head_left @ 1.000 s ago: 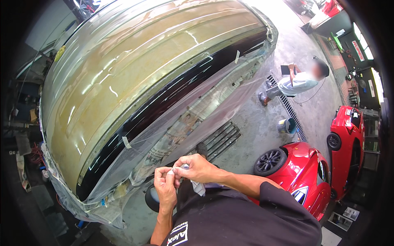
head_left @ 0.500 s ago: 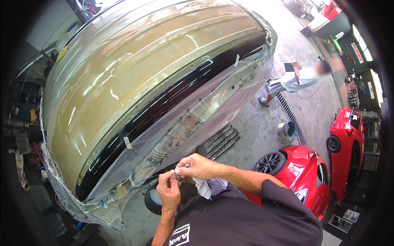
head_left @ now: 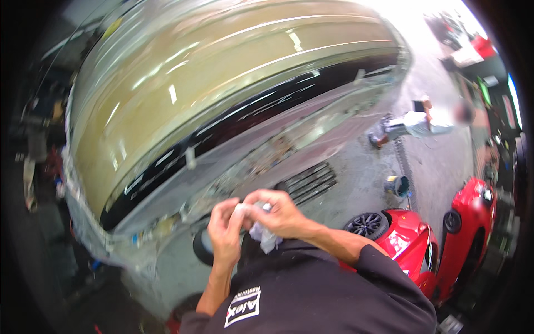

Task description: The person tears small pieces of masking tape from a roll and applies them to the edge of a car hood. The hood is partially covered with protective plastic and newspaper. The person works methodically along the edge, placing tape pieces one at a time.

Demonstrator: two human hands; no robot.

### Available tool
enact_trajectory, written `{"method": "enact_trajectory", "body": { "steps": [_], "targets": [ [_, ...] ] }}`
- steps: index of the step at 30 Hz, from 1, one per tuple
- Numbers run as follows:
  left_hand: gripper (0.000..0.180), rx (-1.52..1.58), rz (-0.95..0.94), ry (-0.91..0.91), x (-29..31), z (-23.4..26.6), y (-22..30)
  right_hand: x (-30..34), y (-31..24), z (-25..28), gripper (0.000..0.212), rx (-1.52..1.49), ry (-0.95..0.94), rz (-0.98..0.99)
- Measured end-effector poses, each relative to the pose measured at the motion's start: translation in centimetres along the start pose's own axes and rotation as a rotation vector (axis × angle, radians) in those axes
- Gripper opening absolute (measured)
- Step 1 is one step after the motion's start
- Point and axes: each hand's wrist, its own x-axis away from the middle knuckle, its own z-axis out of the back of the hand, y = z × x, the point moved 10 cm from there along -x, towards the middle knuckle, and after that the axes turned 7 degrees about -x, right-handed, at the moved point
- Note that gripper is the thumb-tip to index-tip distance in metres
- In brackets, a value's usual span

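Note:
In front of my chest, my left hand (head_left: 225, 228) and my right hand (head_left: 282, 216) meet at the fingertips. Both pinch; anything small between the fingertips is blurred. A crumpled white and pale purple sheet (head_left: 266, 236), paper or cloth, hangs from under my right hand's curled fingers. Beyond the hands stands a vehicle with a ridged, dull gold roof (head_left: 222, 61). A glossy black strip (head_left: 245, 114) runs along the roof's near edge. Below that strip hang clear plastic film (head_left: 345, 142) and newspaper masking (head_left: 272, 156), with a bit of pale tape (head_left: 191, 158) stuck at the edge.
A dark slatted rack (head_left: 311, 183) lies on the floor past my right hand. Two red cars (head_left: 403, 239) stand at the right. Near them are a bucket (head_left: 397, 185) and a floor drain. A person in light clothes (head_left: 420, 123) stands at far right, holding a dark flat thing.
My view has shifted and blurred, so the vehicle sits differently in it. My hands have come up slightly, still fingertip to fingertip. The sheet hangs more bunched under the right hand.

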Motion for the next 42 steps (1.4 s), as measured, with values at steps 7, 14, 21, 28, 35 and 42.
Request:
{"method": "enact_trajectory", "body": {
  "steps": [7, 14, 21, 28, 35, 42],
  "targets": [
    [0.015, 0.124, -0.151, 0.053, 0.5, 1.2, 1.2, -0.3, -2.0, -1.3, 0.013, 0.331, 0.048, 0.259],
    [0.014, -0.17, -0.403, 0.104, 1.6, 2.9, 3.4, -0.6, -2.5, -3.6, 0.02, 0.554, -0.011, 0.306],
    [0.019, 0.086, -0.337, 0.185, 1.4, 4.9, 3.4, -0.9, -1.5, -6.1, 0.022, 0.538, 0.035, 0.457],
    [0.018, -0.357, -0.293, 0.107, 2.6, 8.4, 3.3, -3.0, -1.2, -8.3, 0.023, 0.643, -0.183, 0.227],
    [0.017, -0.384, -0.222, -0.002, 3.0, 10.7, 3.7, -4.7, 0.4, -10.8, 0.02, 0.726, -0.338, 0.067],
    [0.016, 0.058, 0.001, 0.039, 3.4, 14.0, 0.6, -5.6, 3.1, -13.4, 0.014, 0.71, -0.346, 0.126]
  ]
}}
